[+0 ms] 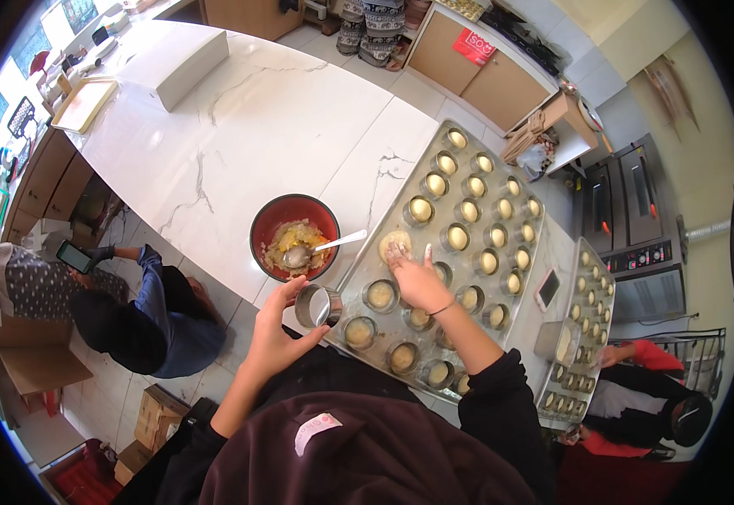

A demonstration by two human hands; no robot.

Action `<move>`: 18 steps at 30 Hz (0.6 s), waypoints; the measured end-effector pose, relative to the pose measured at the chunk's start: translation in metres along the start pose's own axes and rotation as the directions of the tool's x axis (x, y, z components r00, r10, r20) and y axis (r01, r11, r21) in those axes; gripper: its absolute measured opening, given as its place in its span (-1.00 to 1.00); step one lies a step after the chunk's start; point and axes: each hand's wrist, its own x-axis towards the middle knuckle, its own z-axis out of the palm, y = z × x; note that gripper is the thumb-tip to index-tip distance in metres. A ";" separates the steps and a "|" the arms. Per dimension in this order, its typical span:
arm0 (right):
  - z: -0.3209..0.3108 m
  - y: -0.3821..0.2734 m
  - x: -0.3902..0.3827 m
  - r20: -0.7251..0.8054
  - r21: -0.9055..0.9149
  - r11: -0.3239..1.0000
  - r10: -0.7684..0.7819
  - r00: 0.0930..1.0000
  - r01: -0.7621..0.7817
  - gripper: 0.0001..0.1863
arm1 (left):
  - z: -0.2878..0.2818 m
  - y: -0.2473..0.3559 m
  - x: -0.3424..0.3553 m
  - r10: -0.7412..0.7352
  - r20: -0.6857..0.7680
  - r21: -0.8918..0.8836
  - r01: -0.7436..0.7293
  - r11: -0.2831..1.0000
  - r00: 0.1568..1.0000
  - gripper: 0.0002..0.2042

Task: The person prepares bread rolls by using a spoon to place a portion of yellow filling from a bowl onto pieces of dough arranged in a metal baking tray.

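Our left fingers and thumb pinch a metal ring [306, 308] upright at the tray's near left corner, the left hand [273, 335] just below the bowl. Our right hand [422, 284] presses its fingertips onto a flattened dough round [395, 245], one finger standing apart. That round lies ringless at the left edge of the metal tray [363, 279], beside other ringed dough pieces [421, 209]. Left of it, a red bowl [262, 220] of filling holds a spoon [342, 241] on the marble table [257, 126].

long white box [186, 74], dark oven [636, 199], cardboard boxes [155, 420]
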 end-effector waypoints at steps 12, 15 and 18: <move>-0.013 -0.006 0.004 -0.028 -0.109 0.993 -0.041 0.999 0.038 -0.50 | -0.005 -0.005 -0.004 -0.026 0.004 0.019 0.025 0.999 1.000 -0.31; -0.023 -0.008 0.002 -0.039 -0.070 0.997 0.015 0.999 -0.018 -0.53 | -0.006 -0.008 -0.006 -0.038 0.016 0.033 0.038 0.999 0.999 -0.32; -0.012 0.002 0.003 -0.176 -0.006 0.998 0.064 0.982 -0.066 -0.56 | -0.007 -0.006 -0.004 -0.028 0.040 0.031 0.027 0.999 0.999 -0.32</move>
